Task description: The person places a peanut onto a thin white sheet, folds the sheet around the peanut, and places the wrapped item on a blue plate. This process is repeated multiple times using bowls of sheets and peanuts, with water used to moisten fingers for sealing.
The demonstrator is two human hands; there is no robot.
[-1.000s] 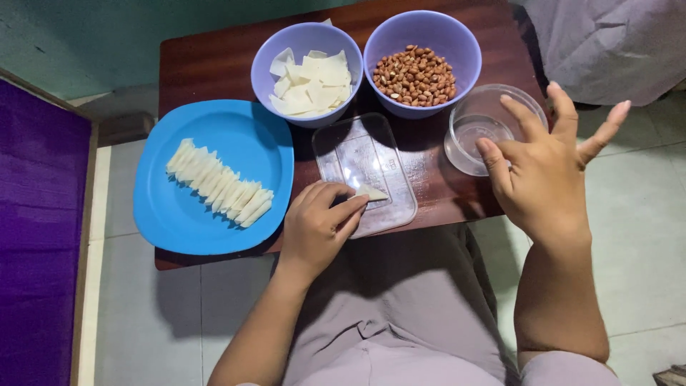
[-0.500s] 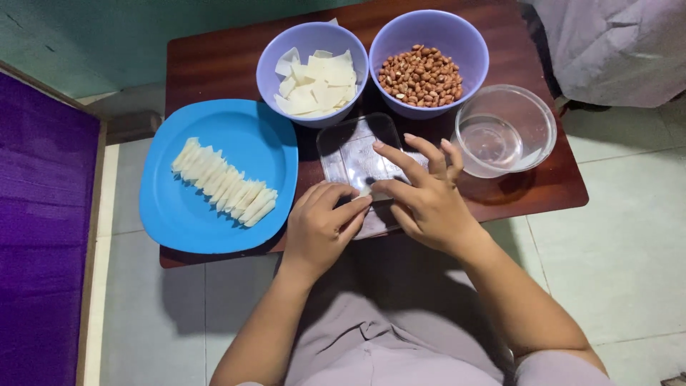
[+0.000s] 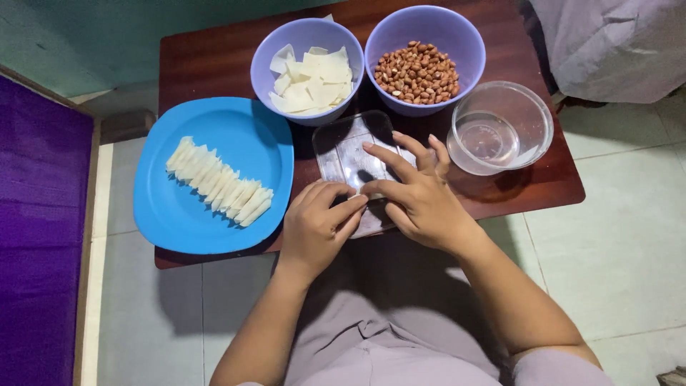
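Right now both my hands meet over the clear plastic tray (image 3: 343,146), which lies flat near the front edge of the dark wooden surface (image 3: 214,61), between the blue plate (image 3: 214,129) and the clear glass bowl (image 3: 500,129). My left hand (image 3: 318,229) is curled, its grip pinched closed on something small and pale at the tray's near end; what it is I cannot tell. My right hand (image 3: 421,200) rests beside it, touching it, fingers (image 3: 389,159) spread loosely over the tray, its grip open. On the blue plate lies a slanted row of folded white wrappers (image 3: 218,182). Behind the tray stand two purple bowls, just beside each other: the left bowl (image 3: 266,68) holds flat white wrapper squares (image 3: 314,82), the right bowl (image 3: 468,53) holds peanuts (image 3: 418,71).
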